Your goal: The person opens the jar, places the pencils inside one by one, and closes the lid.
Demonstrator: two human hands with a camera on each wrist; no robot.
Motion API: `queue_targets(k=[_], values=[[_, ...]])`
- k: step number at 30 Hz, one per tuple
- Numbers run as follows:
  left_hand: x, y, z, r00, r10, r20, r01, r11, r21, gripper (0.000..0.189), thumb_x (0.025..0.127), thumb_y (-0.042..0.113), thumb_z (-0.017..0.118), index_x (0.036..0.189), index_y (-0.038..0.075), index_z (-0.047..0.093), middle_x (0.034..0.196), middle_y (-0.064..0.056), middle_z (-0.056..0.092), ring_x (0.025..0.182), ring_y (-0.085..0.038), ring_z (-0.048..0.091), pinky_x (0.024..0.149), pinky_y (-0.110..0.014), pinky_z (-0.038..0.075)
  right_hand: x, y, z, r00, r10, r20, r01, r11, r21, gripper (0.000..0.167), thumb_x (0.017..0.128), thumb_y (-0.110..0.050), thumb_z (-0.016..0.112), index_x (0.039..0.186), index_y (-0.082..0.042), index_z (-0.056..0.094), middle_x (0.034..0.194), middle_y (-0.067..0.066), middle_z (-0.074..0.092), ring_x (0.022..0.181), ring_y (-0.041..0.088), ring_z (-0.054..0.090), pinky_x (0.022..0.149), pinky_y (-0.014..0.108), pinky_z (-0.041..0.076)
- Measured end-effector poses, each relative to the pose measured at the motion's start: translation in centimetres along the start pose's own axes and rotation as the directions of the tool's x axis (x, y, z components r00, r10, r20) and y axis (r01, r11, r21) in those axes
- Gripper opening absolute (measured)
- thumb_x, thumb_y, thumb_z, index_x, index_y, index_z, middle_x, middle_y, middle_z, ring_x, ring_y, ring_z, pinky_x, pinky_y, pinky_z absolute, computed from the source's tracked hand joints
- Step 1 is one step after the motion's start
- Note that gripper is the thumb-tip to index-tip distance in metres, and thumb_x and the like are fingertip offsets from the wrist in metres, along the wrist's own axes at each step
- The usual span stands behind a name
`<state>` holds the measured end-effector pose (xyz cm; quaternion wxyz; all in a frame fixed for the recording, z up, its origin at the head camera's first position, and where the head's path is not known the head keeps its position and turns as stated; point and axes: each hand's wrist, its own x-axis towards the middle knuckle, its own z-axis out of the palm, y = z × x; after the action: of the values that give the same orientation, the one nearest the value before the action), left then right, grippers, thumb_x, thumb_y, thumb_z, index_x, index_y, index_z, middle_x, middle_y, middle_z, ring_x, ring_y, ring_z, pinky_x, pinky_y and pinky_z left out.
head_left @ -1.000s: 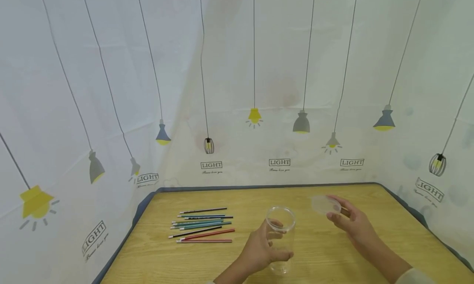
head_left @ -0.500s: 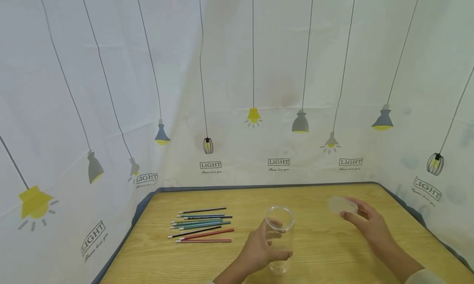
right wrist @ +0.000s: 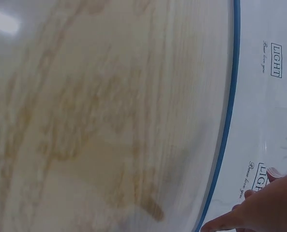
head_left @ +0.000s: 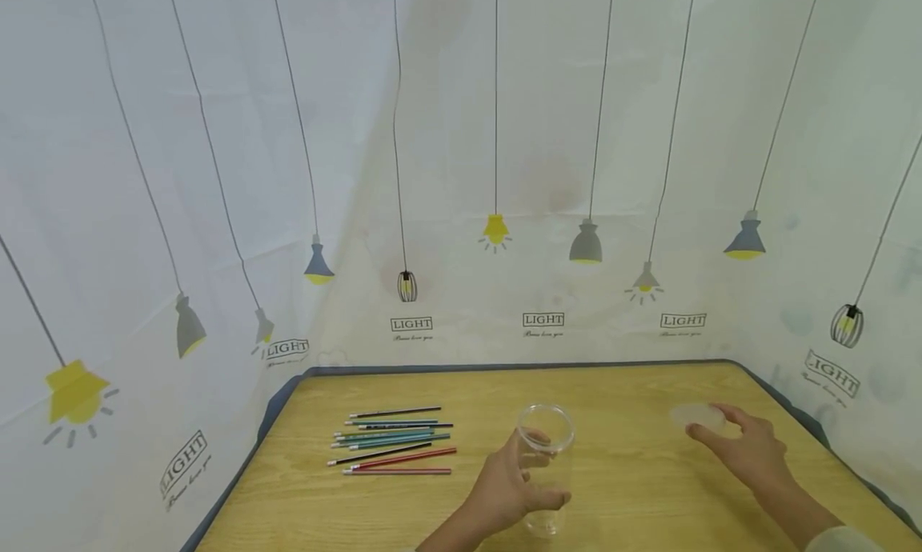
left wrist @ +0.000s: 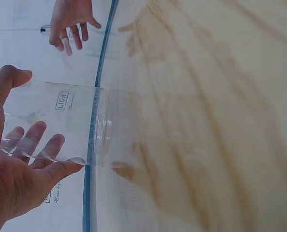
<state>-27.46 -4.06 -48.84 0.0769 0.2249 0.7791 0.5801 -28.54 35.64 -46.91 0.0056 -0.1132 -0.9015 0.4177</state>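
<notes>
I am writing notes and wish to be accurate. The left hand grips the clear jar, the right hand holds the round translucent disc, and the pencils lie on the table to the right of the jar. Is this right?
Not quite: the pencils lie to the left of the clear jar, not the right, as the head view shows. The rest is correct.

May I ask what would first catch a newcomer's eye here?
Printed pendant lamps line the pale backdrop in the head view. Below, the left hand grips a clear cylindrical container and the right hand holds a translucent lid. Multicoloured pencils lie at left on the table.
</notes>
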Motion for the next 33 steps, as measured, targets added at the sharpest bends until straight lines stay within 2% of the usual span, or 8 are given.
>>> queue_targets(k=[3, 9, 12, 17, 21, 33], values=[[0.0, 0.0, 0.0, 1.0, -0.003, 0.002, 0.003, 1.0, 0.002, 0.065, 0.085, 0.021, 0.095, 0.138, 0.022, 0.057, 0.137, 0.002, 0.072, 0.135, -0.034, 0.069, 0.116, -0.067, 0.053, 0.3, 0.7, -0.1, 1.0, 0.013, 0.02, -0.012, 1.0, -0.026, 0.105, 0.105, -0.064, 0.064, 0.171, 0.004, 0.019, 0.166, 0.055, -0.005, 0.144, 0.087, 0.0, 0.111, 0.093, 0.022], [0.0, 0.1, -0.1, 1.0, -0.004, -0.007, 0.004, 1.0, 0.01, 0.065, 0.085, 0.021, 0.096, 0.138, 0.021, 0.057, 0.138, -0.004, 0.072, 0.135, -0.034, 0.069, 0.115, -0.066, 0.054, 0.9, 1.5, -0.3, 1.0, 0.001, 0.007, 0.0, 0.994, -0.108, 0.103, 0.104, -0.064, 0.064, 0.166, 0.009, 0.027, 0.158, 0.062, 0.006, 0.137, 0.084, 0.012, 0.105, 0.085, 0.023], [0.1, 0.1, -0.1, 1.0, -0.004, -0.005, 0.004, 1.0, 0.006, 0.065, 0.085, 0.021, 0.095, 0.138, 0.021, 0.057, 0.138, -0.003, 0.072, 0.136, -0.035, 0.069, 0.116, -0.067, 0.053, 1.0, 1.9, -0.2, 1.0, 0.019, 0.001, -0.019, 0.99, -0.137, 0.103, 0.102, -0.063, 0.066, 0.163, 0.01, 0.029, 0.155, 0.063, 0.01, 0.133, 0.083, 0.015, 0.103, 0.082, 0.026], [0.1, 0.0, 0.0, 1.0, -0.006, 0.003, 0.006, 1.0, 0.001, 0.067, 0.085, 0.022, 0.095, 0.14, 0.02, 0.056, 0.138, 0.002, 0.072, 0.136, -0.034, 0.068, 0.116, -0.069, 0.052, 1.1, 2.6, -0.2, 0.997, 0.07, 0.019, -0.066, 0.985, -0.162, 0.105, 0.101, -0.067, 0.065, 0.164, 0.009, 0.029, 0.153, 0.064, 0.007, 0.131, 0.085, 0.014, 0.1, 0.085, 0.034], [0.0, 0.0, 0.0, 1.0, -0.005, 0.005, 0.005, 1.0, 0.009, 0.067, 0.086, 0.022, 0.095, 0.141, 0.02, 0.056, 0.138, 0.003, 0.071, 0.136, -0.032, 0.069, 0.116, -0.068, 0.053, 1.2, 3.1, -0.2, 0.995, 0.091, 0.033, -0.085, 0.982, -0.17, 0.107, 0.101, -0.069, 0.064, 0.165, 0.008, 0.027, 0.152, 0.065, 0.004, 0.132, 0.087, 0.011, 0.1, 0.089, 0.035], [0.2, -0.2, -0.1, 1.0, -0.003, 0.006, 0.003, 1.0, 0.026, 0.067, 0.084, 0.025, 0.095, 0.139, 0.022, 0.057, 0.14, 0.001, 0.072, 0.135, -0.031, 0.07, 0.115, -0.064, 0.055, 1.3, 3.6, 0.0, 0.996, 0.081, 0.024, -0.073, 0.969, -0.235, 0.105, 0.098, -0.066, 0.068, 0.16, 0.012, 0.033, 0.145, 0.065, 0.012, 0.126, 0.085, 0.019, 0.097, 0.088, 0.038]])
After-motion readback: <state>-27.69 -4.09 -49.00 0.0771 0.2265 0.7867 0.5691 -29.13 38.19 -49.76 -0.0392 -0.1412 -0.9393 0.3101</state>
